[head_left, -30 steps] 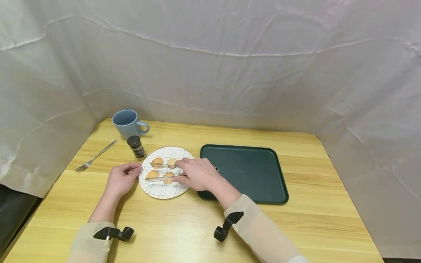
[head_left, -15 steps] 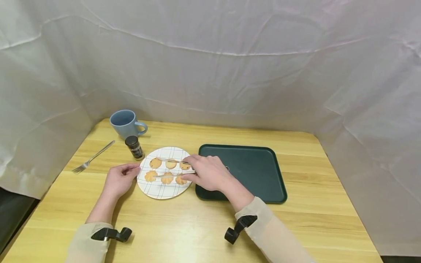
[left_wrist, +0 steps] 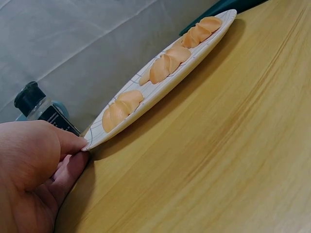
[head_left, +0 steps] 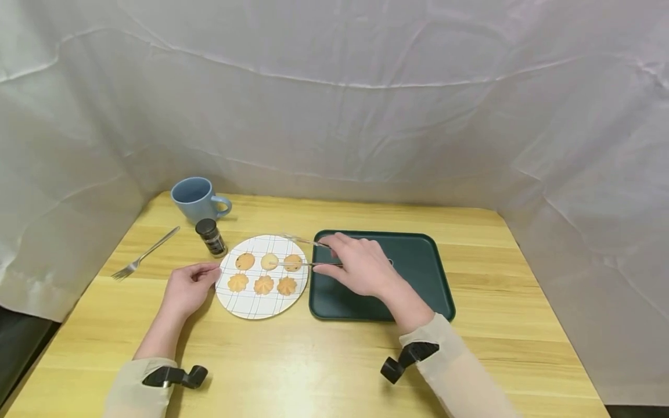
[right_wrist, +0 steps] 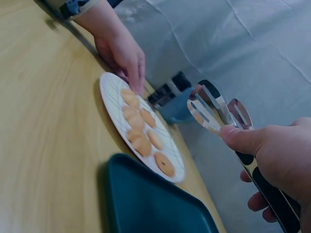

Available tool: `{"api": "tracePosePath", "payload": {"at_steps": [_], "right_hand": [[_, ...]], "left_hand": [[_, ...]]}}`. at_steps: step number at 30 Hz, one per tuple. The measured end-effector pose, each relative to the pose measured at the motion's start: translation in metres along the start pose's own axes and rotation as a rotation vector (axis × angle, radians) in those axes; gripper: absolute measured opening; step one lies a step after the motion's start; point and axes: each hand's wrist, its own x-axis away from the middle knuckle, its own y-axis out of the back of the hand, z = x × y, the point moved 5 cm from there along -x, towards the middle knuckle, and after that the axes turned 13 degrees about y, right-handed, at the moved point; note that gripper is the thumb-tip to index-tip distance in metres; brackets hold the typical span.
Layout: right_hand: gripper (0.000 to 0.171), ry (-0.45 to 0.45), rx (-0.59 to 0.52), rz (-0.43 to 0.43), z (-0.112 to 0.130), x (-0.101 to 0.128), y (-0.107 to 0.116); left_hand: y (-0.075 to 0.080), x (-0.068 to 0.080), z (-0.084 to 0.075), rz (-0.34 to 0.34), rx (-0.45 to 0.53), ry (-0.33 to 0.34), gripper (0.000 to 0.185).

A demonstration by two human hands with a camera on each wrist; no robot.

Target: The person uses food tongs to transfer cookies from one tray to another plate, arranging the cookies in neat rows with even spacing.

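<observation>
Head view: the left hand (head_left: 185, 288) rests on the light wooden table (head_left: 292, 360), thumb and fingers closed on the near-left rim of the round white plate with a thin grid pattern (head_left: 245, 302). Six biscuits lie on the plate in two rows — three flat round biscuits (head_left: 269, 261) behind, three ridged flower-shaped biscuits (head_left: 263, 284) in front. The right hand (head_left: 360, 268) hovers over the left part of the dark green rectangular tray (head_left: 418, 273), gripping slim metal tongs (head_left: 300, 251); the arms are spread, tips pointing left over the plate's right edge, nothing between them. A blue ceramic mug (head_left: 195, 198), a small glass spice jar with a black cap (head_left: 211, 237) and a steel fork (head_left: 143, 254) stand left of the plate. Left wrist view: thumb and a finger of the left hand (left_wrist: 34, 174) pinch the plate rim (left_wrist: 97, 138); the plate looks slightly tilted, though contact with the table cannot be judged. Ridged biscuits (left_wrist: 165, 65) line its edge; the jar (left_wrist: 36, 109) is behind. Right wrist view: the right hand (right_wrist: 277, 165) wraps the tongs (right_wrist: 218, 111) — tips apart and empty, above the tray (right_wrist: 155, 204) and short of the plate (right_wrist: 112, 99).
</observation>
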Motion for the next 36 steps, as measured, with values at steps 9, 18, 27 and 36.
{"api": "tracePosePath", "payload": {"at_steps": [9,18,27,36], "right_hand": [[0.057,-0.091,-0.005,-0.076,-0.026,0.028,0.022],[0.060,-0.186,0.004,-0.139,-0.053,0.058,0.044],[0.061,-0.268,0.004,-0.159,-0.074,0.089,0.054],[0.065,-0.360,0.020,-0.181,-0.092,0.118,0.064]], "left_hand": [[-0.001,0.001,0.002,0.001,-0.008,0.017,0.041],[-0.001,0.003,0.001,0.007,-0.003,0.006,0.041],[-0.001,0.003,0.002,0.007,0.001,0.002,0.039],[-0.001,0.001,0.002,0.002,0.004,0.002,0.039]]}}
